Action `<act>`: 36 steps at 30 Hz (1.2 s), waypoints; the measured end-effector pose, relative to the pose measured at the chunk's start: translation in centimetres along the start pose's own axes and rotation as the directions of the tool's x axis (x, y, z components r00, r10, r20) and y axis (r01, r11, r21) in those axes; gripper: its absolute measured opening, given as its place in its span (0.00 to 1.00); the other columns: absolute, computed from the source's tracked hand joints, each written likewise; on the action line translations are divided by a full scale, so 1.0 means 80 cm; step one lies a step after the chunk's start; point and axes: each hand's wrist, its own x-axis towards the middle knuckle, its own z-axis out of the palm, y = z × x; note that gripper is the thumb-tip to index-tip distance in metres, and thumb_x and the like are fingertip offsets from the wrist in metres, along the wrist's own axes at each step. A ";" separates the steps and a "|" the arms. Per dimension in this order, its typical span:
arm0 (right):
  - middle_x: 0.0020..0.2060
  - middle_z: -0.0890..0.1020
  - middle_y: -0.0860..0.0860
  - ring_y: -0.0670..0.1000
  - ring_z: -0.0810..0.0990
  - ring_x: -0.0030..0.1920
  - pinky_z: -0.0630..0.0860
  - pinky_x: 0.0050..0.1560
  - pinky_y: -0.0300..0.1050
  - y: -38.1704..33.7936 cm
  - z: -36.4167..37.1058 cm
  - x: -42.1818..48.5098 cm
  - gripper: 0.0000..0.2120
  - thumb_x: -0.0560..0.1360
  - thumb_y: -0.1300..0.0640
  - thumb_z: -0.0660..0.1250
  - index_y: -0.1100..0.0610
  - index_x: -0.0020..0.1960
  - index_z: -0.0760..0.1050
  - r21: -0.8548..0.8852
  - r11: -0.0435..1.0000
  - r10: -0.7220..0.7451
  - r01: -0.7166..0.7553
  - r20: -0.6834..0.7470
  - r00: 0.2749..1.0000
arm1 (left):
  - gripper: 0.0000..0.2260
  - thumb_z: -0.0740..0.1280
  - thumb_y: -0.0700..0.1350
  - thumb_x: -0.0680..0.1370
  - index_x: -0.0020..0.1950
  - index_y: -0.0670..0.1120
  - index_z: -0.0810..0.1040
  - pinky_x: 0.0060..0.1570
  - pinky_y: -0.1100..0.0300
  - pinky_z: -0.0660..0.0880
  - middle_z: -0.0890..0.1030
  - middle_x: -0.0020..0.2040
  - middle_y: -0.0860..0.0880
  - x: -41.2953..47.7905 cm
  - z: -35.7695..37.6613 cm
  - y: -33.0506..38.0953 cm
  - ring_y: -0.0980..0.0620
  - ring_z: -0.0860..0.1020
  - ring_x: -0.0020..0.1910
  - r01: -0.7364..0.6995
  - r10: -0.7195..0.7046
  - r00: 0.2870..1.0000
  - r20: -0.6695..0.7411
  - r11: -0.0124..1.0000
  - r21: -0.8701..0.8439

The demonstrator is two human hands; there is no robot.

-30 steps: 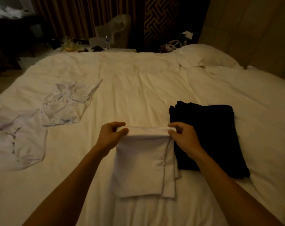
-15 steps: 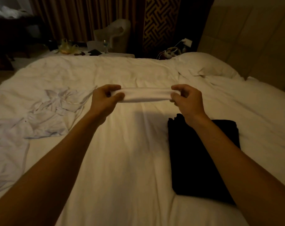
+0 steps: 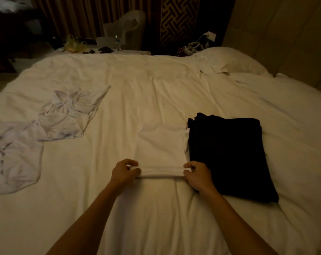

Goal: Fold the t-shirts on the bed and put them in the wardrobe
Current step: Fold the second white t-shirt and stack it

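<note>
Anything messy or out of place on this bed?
Yes: a crumpled white shirt and a second crumpled shirt lie unfolded at the left of the bed, unlike the folded black garment and the folded white t-shirt beside it.

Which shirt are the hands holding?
The folded white t-shirt in the middle: left hand and right hand pinch its near edge. The black t-shirt and crumpled white shirts lie aside.

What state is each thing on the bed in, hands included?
white t-shirt: folded, lying flat on the bed.
left hand: pinches its near left corner.
right hand: pinches its near right corner.
black garment: folded, beside the white t-shirt on its right.
white garments: two, unfolded, crumpled, at the left.
pillow: lying at the far right corner.
</note>
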 end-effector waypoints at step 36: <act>0.66 0.78 0.57 0.61 0.74 0.68 0.74 0.63 0.56 -0.257 0.493 -0.175 0.23 0.73 0.53 0.65 0.59 0.66 0.77 -0.136 0.503 -0.765 0.854 0.391 0.512 | 0.22 0.62 0.50 0.82 0.74 0.42 0.68 0.68 0.43 0.67 0.67 0.76 0.42 -0.010 -0.457 -0.247 0.42 0.65 0.74 0.044 0.325 0.814 -0.482 0.793 0.608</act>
